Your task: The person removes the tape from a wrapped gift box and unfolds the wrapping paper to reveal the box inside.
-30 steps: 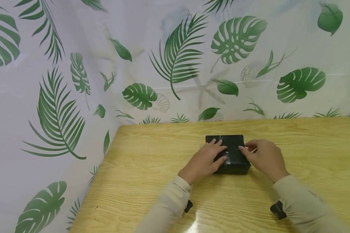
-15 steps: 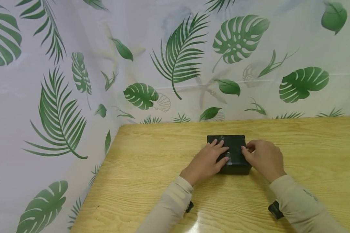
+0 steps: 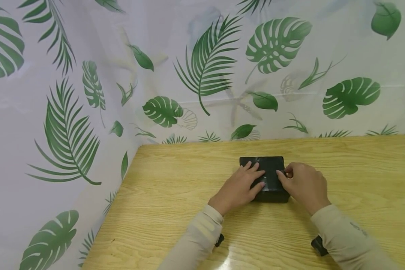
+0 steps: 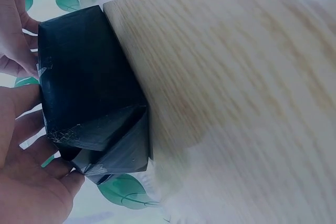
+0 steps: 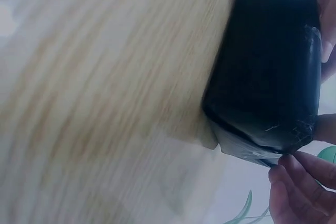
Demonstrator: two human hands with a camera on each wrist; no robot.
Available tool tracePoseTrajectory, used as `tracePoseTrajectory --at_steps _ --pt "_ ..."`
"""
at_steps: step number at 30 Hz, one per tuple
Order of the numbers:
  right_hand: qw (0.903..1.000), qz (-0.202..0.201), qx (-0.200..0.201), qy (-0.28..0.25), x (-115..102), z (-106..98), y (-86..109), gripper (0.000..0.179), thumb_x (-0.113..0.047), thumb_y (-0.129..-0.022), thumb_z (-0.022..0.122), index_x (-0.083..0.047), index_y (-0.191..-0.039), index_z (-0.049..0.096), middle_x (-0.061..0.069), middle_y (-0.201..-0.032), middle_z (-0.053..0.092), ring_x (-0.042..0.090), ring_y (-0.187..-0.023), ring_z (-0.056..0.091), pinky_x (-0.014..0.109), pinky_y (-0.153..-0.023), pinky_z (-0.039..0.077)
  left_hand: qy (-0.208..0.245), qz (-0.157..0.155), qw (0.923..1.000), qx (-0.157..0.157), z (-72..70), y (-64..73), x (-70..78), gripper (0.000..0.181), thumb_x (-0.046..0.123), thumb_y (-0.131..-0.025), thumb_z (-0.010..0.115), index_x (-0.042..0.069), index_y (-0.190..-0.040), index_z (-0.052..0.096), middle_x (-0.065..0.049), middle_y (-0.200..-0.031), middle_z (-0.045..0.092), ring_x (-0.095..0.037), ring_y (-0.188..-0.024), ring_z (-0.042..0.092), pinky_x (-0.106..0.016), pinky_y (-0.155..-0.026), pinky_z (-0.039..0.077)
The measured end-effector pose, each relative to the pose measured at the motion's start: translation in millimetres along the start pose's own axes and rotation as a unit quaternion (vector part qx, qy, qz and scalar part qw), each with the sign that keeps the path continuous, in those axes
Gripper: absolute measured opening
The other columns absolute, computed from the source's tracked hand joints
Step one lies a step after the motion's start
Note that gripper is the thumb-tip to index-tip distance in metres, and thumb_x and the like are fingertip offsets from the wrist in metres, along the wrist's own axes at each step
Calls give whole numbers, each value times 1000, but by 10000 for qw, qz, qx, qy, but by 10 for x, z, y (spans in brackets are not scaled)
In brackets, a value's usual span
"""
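A box wrapped in shiny black sheet lies on the wooden table, with strips of clear tape on its top. My left hand rests across the left part of the top, fingers spread and fairly straight. At the right end, my right hand has its thumb on the top edge and its fingers bent against the side, pinching the edge there. Folded wrapping forms slanting flaps on the left end in the left wrist view. In the right wrist view, fingertips touch the folded right end.
The yellow wood-grain table reaches back to a white curtain printed with green leaves. More curtain hangs along the left side. Black wrist straps show beneath both sleeves.
My right thumb has slid slightly left over the top edge of the box since half a second ago. The left hand and the box stay in place.
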State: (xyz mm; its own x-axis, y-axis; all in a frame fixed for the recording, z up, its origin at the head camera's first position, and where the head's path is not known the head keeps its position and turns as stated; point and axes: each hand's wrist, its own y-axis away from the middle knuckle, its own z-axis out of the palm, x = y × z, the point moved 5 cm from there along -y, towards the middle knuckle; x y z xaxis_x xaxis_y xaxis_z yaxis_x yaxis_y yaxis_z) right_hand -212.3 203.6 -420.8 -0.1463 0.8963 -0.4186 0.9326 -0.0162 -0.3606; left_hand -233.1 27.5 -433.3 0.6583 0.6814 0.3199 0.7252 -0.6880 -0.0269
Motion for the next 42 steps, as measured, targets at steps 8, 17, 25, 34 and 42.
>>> tracePoseTrajectory --at_steps 8,17,25,34,42 --pt "9996 -15 17 285 -53 1 -4 21 -16 -89 73 4 -82 72 9 -64 64 17 -45 49 32 -38 38 -53 7 10000 31 7 1 4 47 35 -109 48 14 -152 49 -7 -161 34 -23 -152 23 -36 -123 18" --pt "9992 53 -175 348 -88 -7 -23 18 -11 -90 69 3 -79 70 8 -62 61 18 -44 48 34 -37 38 -75 32 10000 40 -12 3 14 47 35 -109 47 13 -152 49 -9 -161 34 -24 -152 23 -38 -123 19" --pt "9990 89 -426 134 -54 -54 -28 18 -11 -93 68 6 -90 72 14 -72 68 19 -50 53 36 -42 44 -147 73 9998 90 10 -14 9 47 35 -109 47 12 -151 50 -10 -160 36 -26 -151 25 -38 -123 20" --pt "9986 -34 -531 33 5 -102 -51 16 -11 -94 67 4 -88 71 12 -73 68 19 -54 56 38 -44 46 -269 111 9995 92 25 -22 3 47 35 -109 46 13 -151 50 -11 -160 36 -27 -151 25 -37 -123 21" --pt "9970 114 -764 -77 76 -113 -63 19 -13 -96 66 4 -91 72 10 -75 68 18 -55 55 35 -45 44 -174 79 9998 0 18 -14 3 48 35 -110 45 12 -152 48 -11 -161 34 -27 -152 23 -39 -123 19"
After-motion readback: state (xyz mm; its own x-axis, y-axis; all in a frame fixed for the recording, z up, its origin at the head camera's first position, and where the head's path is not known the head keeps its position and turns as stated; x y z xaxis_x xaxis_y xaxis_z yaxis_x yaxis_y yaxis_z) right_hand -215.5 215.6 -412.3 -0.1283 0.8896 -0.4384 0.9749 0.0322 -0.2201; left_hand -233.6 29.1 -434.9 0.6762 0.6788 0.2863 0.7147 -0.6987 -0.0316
